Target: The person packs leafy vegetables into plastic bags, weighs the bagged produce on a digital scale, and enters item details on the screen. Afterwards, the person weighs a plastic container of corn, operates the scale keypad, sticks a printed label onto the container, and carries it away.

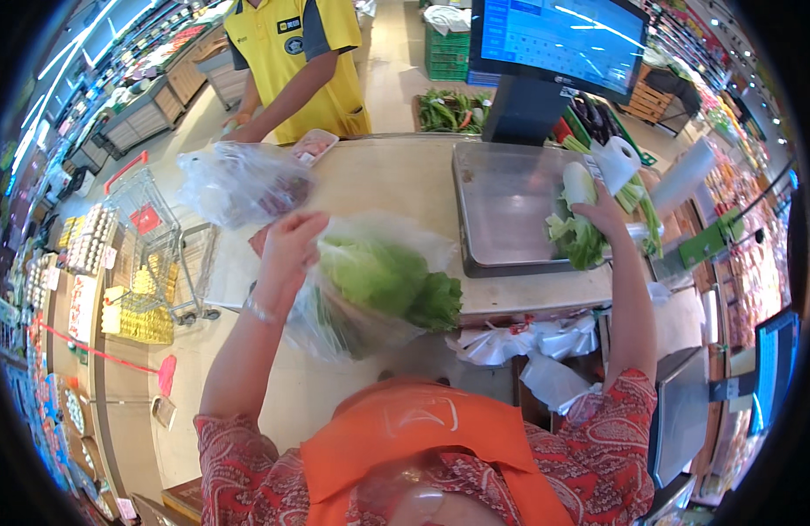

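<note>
My left hand is closed on the upper edge of a clear plastic bag that holds leafy greens. A green lettuce shows inside it, with darker leaves at its right end. My right hand grips a pale-stemmed leafy vegetable at the right side of the steel weighing scale. Celery and a roll of plastic bags lie just beyond that hand. Another filled plastic bag rests on the counter's left part, beside a wrapped tray of meat.
Across the counter a person in a yellow shirt has their hands near the filled bag. A monitor stands behind the scale. Plastic bags hang below the counter's near edge. A shopping cart stands left.
</note>
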Tool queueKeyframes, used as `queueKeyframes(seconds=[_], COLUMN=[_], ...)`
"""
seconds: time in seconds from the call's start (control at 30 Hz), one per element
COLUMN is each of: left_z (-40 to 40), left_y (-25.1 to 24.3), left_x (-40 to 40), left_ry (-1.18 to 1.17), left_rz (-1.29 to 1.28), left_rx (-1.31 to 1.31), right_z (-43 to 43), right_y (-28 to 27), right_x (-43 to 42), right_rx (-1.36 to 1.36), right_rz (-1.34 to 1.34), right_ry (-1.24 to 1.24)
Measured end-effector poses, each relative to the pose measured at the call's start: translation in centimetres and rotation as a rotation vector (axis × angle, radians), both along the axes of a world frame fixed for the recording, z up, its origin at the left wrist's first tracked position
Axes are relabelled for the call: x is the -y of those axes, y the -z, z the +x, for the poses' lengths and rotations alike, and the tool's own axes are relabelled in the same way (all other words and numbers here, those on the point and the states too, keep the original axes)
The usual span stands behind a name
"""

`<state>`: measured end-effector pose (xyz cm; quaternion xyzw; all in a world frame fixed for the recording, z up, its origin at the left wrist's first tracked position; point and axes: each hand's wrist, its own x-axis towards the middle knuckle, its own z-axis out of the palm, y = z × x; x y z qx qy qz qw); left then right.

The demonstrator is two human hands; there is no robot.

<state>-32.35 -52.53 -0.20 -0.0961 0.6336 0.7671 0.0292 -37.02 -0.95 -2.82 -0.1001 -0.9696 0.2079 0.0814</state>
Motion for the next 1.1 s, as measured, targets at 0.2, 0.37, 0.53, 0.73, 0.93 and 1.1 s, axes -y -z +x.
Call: queueKeyframes(seconds=[0.2, 0.37, 0.53, 0.73, 0.93, 1.1], left_z=[-5.9, -7.9, -4.6, -0.7, 2.0, -0.5], left_y=[-6.1, -4.9, -4.4, -0.9, 1.4, 0.0], left_x=[-1.6, -2.9, -0.2, 6.4, 10.3, 7.9], left_ry=[0.037, 0.103, 0.215, 0.022, -0.023, -0.065], left_rz=[-0.127, -0.284, -0.849, -1.291, -1.217, -0.341], left_rx=[-0.239, -0.43, -0.478, -0.832, -0.28, -0.184], right_z=[3.3, 5.2, 5.1, 3.5, 4.2, 4.8], right_y=[-4.1, -7.8, -7.9, -6.4, -7.4, -6.1], right_x=[6.7, 16.6, 24.2, 28.1, 29.0, 33.7], right_rx=[0.156, 0.411, 0.722, 0.967, 0.965, 0.973], right_rz=[-0.832, -0.955, -1.109, -1.494, -1.562, -1.372], right_ry=[-0.371, -0.69, -0.688, -0.537, -0.438, -0.497])
